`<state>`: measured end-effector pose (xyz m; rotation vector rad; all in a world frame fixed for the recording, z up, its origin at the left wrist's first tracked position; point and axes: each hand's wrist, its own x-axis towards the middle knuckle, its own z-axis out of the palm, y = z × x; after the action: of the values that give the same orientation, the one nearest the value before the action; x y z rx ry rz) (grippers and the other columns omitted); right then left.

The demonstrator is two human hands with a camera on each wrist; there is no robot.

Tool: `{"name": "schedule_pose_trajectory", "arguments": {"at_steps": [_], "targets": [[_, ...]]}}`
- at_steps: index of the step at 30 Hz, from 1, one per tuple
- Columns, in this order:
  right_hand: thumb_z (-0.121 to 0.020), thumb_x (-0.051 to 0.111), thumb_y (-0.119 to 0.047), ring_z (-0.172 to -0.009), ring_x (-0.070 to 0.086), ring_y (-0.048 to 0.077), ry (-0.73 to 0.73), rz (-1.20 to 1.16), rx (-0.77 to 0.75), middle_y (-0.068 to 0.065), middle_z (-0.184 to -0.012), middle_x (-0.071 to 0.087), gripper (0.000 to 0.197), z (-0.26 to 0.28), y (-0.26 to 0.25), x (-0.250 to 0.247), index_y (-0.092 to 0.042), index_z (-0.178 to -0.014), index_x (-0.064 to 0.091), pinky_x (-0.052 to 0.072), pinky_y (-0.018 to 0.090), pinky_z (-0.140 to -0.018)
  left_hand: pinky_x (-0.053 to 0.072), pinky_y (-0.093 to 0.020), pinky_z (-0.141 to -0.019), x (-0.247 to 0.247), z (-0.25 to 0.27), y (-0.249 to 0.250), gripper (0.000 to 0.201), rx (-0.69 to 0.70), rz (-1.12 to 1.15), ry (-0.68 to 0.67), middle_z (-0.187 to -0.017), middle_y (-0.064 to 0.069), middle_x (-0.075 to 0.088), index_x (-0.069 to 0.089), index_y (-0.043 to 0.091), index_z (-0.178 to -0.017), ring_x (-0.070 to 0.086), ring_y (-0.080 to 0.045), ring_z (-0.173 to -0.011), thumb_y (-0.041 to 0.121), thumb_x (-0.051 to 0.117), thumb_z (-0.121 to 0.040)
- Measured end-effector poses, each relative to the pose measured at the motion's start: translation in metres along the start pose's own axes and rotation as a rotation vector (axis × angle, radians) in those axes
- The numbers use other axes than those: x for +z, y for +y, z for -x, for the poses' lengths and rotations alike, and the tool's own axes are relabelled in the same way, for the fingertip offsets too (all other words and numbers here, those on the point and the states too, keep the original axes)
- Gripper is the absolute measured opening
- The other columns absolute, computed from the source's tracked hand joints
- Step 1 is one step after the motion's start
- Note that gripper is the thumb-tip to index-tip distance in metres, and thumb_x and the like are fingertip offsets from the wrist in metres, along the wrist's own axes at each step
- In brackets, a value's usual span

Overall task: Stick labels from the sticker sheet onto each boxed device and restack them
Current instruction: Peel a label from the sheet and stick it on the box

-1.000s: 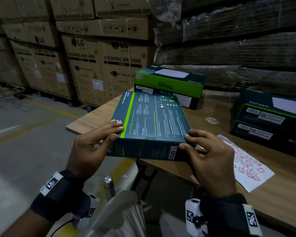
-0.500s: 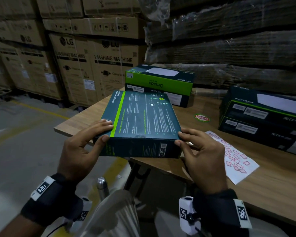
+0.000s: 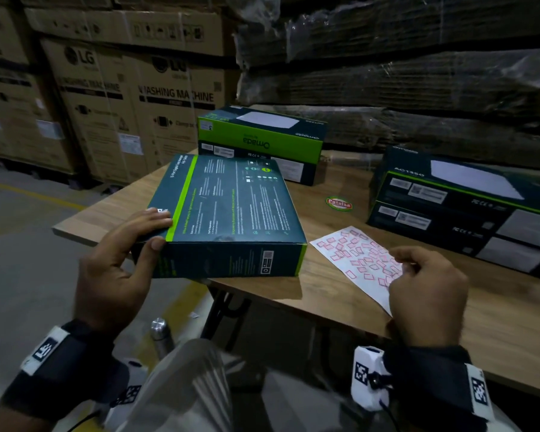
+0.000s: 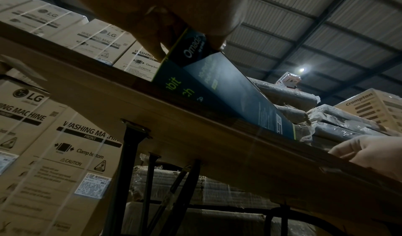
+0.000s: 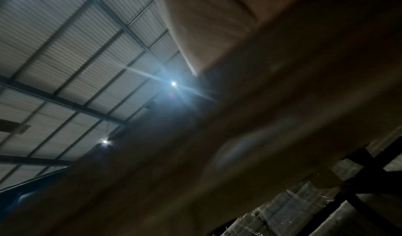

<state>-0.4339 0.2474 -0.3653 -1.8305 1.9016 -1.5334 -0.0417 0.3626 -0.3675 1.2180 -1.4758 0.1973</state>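
Left hand (image 3: 113,269) grips teal box (image 3: 231,210); right hand (image 3: 424,294) pinches sticker sheet (image 3: 356,260).

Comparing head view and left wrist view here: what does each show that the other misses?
Only the head view shows the sticker sheet under the right hand, plus the two-box stack. Only the left wrist view shows the table's underside, its black legs and the roof. Both show the left hand gripping the held box.

Dark teal boxed device (image 3: 231,210) overhanging table edge, white sticker sheet (image 3: 356,260) flat beside it
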Motion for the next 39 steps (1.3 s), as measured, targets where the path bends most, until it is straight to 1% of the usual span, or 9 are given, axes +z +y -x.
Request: {"name": "schedule_pose_trajectory", "arguments": {"at_steps": [5,9,14,17,20,25,29,32,39], "targets": [[-0.088,0.072,-0.007,-0.1,0.067,0.035,-0.137,0.086,-0.006,0.01,-0.106,0.075,0.021,0.003,-0.001,0.002,-0.017,-0.102,0.083,0.051,0.04,-0.092,0.046,-0.049,-0.121,0.002,0.0,0.001,0.031,0.001,-0.001,0.006,-0.137,-0.01,0.071,0.072,0.003,-0.13,0.062,-0.026,-0.139,0.019,0.058,-0.108],[-0.09,0.075,-0.017,-0.108,0.066,0.036,-0.25,0.197,0.011,0.013,-0.115,0.074,0.021,0.008,-0.007,0.005,-0.015,-0.109,0.083,0.05,0.039,-0.093,0.046,-0.05,-0.121,0.001,0.001,0.0,0.031,0.009,-0.005,0.001,-0.138,-0.01,0.071,0.073,0.002,-0.129,0.062,-0.025,-0.14,0.019,0.058,-0.108],[-0.091,0.077,-0.021,-0.105,0.067,0.037,-0.289,0.295,0.033,0.012,-0.114,0.076,0.014,0.01,-0.019,0.004,-0.018,-0.103,0.084,0.052,0.039,-0.086,0.045,-0.049,-0.121,0.002,0.001,0.001,0.031,0.004,0.006,-0.001,-0.138,-0.009,0.071,0.072,0.003,-0.13,0.061,-0.025,-0.141,0.018,0.058,-0.108],[-0.091,0.077,-0.022,-0.102,0.067,0.036,-0.294,0.329,0.052,0.01,-0.11,0.076,0.01,0.013,-0.024,0.002,-0.021,-0.099,0.083,0.05,0.037,-0.08,0.045,-0.051,-0.121,0.001,0.001,0.0,0.032,0.006,-0.001,0.001,-0.138,-0.009,0.071,0.072,0.003,-0.13,0.06,-0.025,-0.141,0.02,0.057,-0.108],[-0.09,0.077,-0.024,-0.098,0.067,0.036,-0.293,0.351,0.073,0.01,-0.104,0.076,0.006,0.014,-0.026,0.001,-0.023,-0.095,0.081,0.043,0.034,-0.074,0.045,-0.055,-0.121,0.002,0.002,0.0,0.031,0.004,-0.004,0.006,-0.138,-0.01,0.071,0.072,0.002,-0.13,0.06,-0.026,-0.142,0.017,0.057,-0.108],[-0.094,0.073,-0.025,-0.097,0.066,0.039,-0.276,0.386,0.099,0.013,-0.101,0.076,0.008,0.013,-0.03,0.003,-0.02,-0.097,0.079,0.041,0.035,-0.072,0.045,-0.056,-0.12,0.003,0.001,-0.001,0.031,0.005,-0.004,0.005,-0.138,-0.01,0.071,0.072,0.003,-0.131,0.06,-0.026,-0.141,0.018,0.057,-0.108],[-0.094,0.074,-0.024,-0.097,0.066,0.038,-0.279,0.416,0.153,0.014,-0.102,0.073,0.008,0.012,-0.032,0.005,-0.018,-0.097,0.078,0.042,0.035,-0.072,0.045,-0.053,-0.121,0.003,0.002,0.0,0.032,0.005,-0.004,0.005,-0.138,-0.011,0.071,0.072,0.002,-0.131,0.06,-0.026,-0.142,0.019,0.057,-0.109],[-0.097,0.07,-0.021,-0.102,0.065,0.038,-0.297,0.459,0.136,0.012,-0.106,0.07,0.008,0.012,-0.034,0.008,-0.016,-0.1,0.076,0.046,0.037,-0.074,0.045,-0.052,-0.121,0.003,0.002,0.0,0.033,0.005,-0.002,0.004,-0.138,-0.01,0.07,0.072,0.002,-0.131,0.06,-0.026,-0.142,0.021,0.057,-0.109],[-0.101,0.063,-0.017,-0.11,0.06,0.034,-0.328,0.552,0.098,0.01,-0.115,0.066,0.012,0.012,-0.035,0.011,-0.014,-0.109,0.071,0.037,0.034,-0.072,0.045,-0.052,-0.121,0.002,0.002,0.001,0.032,0.006,-0.003,0.004,-0.138,-0.011,0.07,0.072,0.002,-0.131,0.06,-0.026,-0.142,0.019,0.057,-0.108]]}}
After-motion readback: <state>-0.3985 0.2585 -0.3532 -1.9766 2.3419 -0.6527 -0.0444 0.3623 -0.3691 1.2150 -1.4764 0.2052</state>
